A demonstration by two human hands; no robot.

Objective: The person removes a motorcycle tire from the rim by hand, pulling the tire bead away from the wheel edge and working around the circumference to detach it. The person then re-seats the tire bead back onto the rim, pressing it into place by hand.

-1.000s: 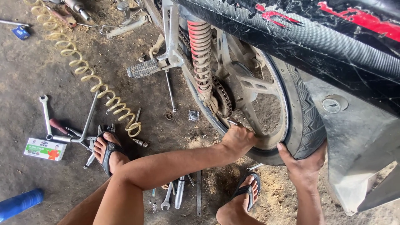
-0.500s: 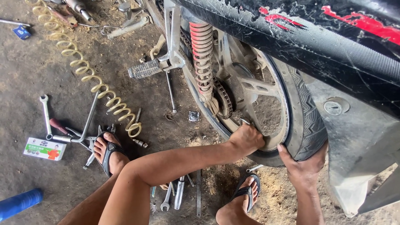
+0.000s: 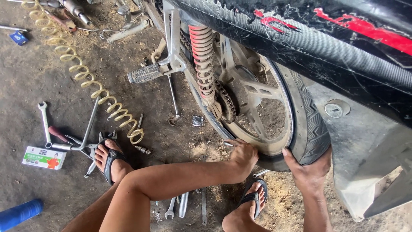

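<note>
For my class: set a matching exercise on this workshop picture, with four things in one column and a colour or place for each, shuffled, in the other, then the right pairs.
Things:
1. shock spring
2. coiled air hose
3. small box
4. right hand

Descriptions:
A. green and white, on the ground
B. gripping the tyre
C. pale yellow
D. red, beside the wheel

Pairs: 1-D, 2-C, 3-A, 4-B

Both hands (image 3: 274,165) at the wheel's (image 3: 274,129) lower rim; spanners (image 3: 176,206) on ground between the feet.
</note>
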